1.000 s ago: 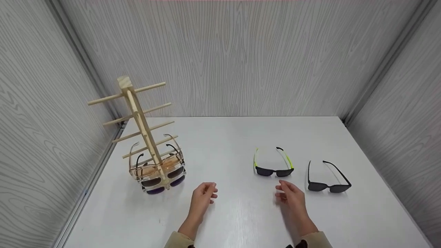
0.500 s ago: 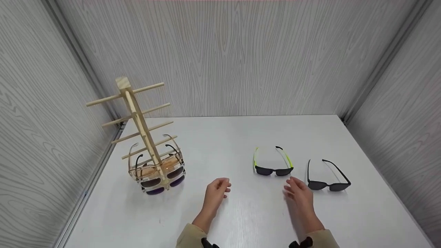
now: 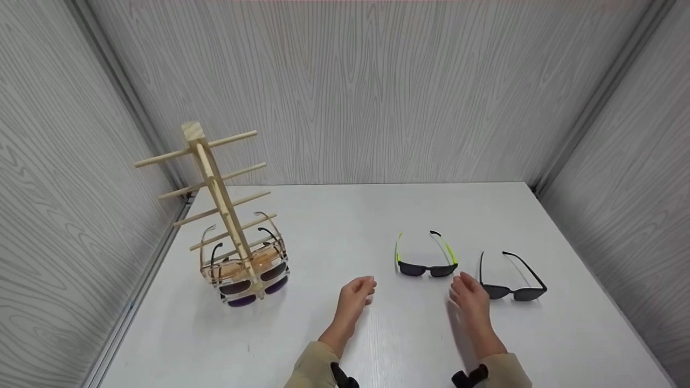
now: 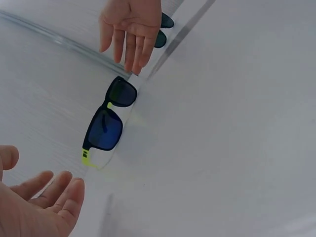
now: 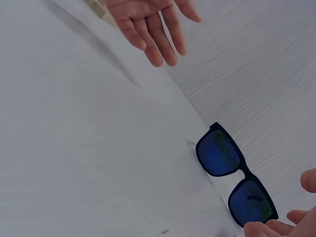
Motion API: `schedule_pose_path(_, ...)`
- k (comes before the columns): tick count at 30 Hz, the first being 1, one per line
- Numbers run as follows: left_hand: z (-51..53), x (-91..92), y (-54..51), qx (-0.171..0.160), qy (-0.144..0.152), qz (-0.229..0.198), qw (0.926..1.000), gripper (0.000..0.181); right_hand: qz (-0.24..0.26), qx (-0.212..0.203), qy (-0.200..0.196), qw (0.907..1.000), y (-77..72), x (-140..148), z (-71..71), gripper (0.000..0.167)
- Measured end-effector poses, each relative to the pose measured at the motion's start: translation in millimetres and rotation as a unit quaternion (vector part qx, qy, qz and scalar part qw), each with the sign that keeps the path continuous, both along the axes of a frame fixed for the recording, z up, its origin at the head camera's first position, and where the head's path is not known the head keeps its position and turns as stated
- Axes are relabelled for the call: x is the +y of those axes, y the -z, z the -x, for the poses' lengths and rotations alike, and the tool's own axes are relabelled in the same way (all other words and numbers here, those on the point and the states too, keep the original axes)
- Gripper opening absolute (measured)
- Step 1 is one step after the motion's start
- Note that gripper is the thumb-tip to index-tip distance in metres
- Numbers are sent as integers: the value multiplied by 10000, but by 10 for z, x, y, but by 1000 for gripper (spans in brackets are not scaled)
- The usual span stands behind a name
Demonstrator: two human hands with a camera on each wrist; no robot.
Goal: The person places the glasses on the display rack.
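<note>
The head view shows me a white table (image 3: 372, 231) with two bare hands above it, both released, fingers relaxed and holding nothing. The left hand (image 3: 353, 299) is near the six o'clock line, and from it the black-fronted sunglasses with lime-green temples (image 3: 418, 269) lie at two o'clock, temples spread and pointing toward twelve. From the right hand (image 3: 473, 302) that same pair sits at ten o'clock, just beside the fingertips; whether they touch I can't tell, even on my right wrist feed, where fingers overlap one corner of the frame. All-black sunglasses (image 3: 525, 294) lie close by at three o'clock from the right hand, which partly covers them. Off at ten from the left hand, well apart, I have a tilted-looking wooden dowel rack (image 3: 227, 215), its lower rungs carrying orange-tinted glasses (image 3: 232, 268) and, toward six, purple-lensed sunglasses (image 3: 242, 300).
</note>
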State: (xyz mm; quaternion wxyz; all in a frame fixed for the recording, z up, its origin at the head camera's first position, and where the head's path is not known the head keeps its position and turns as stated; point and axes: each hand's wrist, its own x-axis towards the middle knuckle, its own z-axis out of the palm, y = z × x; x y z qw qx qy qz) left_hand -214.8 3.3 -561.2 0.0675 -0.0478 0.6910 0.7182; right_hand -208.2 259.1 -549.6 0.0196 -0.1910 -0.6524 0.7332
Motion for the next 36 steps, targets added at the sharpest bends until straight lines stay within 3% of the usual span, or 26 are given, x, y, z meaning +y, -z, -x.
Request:
schedule_pose_path(6,65,131,88,-137,122,-335,9993,49,-123,-189,-21,9997,9,7,74,61)
schedule_pose_path(12,155,279,99,-180,134,-374,9991,48,23,-332,-53,9994,37,23,139,62)
schedule_pose_path(22,318,430,86,-128,133,-493,9986,48,-85,80,-103,9999,65,13,199,63)
schedule_pose_path(36,466,549,85,-718,77,-885,9935,51,-57,-52,-42,10000,63,11,336,68)
